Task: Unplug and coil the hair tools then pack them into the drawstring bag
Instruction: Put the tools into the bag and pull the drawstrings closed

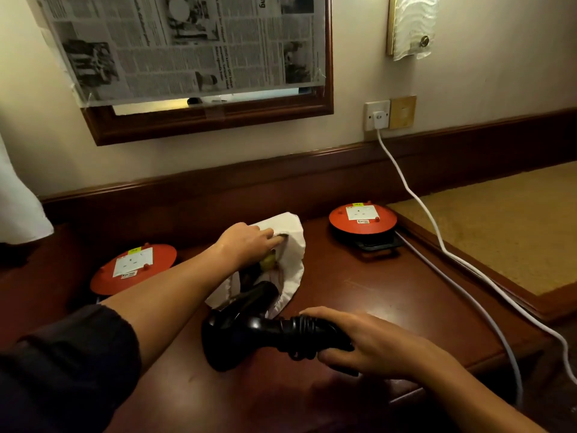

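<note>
- On the far left of the dark wooden desk (359,292) lies a red cable reel (134,271), flat, white socket plate facing up; a forearm partly covers its near edge.
- Left hand (246,242), black sleeve (71,364) pushed up the forearm, reaches across to the white drawstring bag (292,245) at desk centre. Fingers curl over the bag's upper rim and grip the cloth, holding the mouth open toward the camera.
- Something yellowish sits inside the bag mouth, just below the left hand; cannot tell what it is.
- Black hair dryer (246,320) lies just in front of the bag, nozzle end inside the bag's opening, body resting on the desk.
- Right hand (368,342) grips the dryer's ribbed handle end; fingers wrap over the top, thumb underneath. Black cord appears bunched against the handle under the hand; the coiling is not clearly visible.
- Second red cable reel (362,218) sits at the desk's back right corner, well apart from the bag.
- White cable (415,198) runs from a plug in the wall socket (377,115), down across the desk's right edge toward the floor.
- Above the desk: framed mirror (215,120), mostly covered with newspaper (187,45).
</note>
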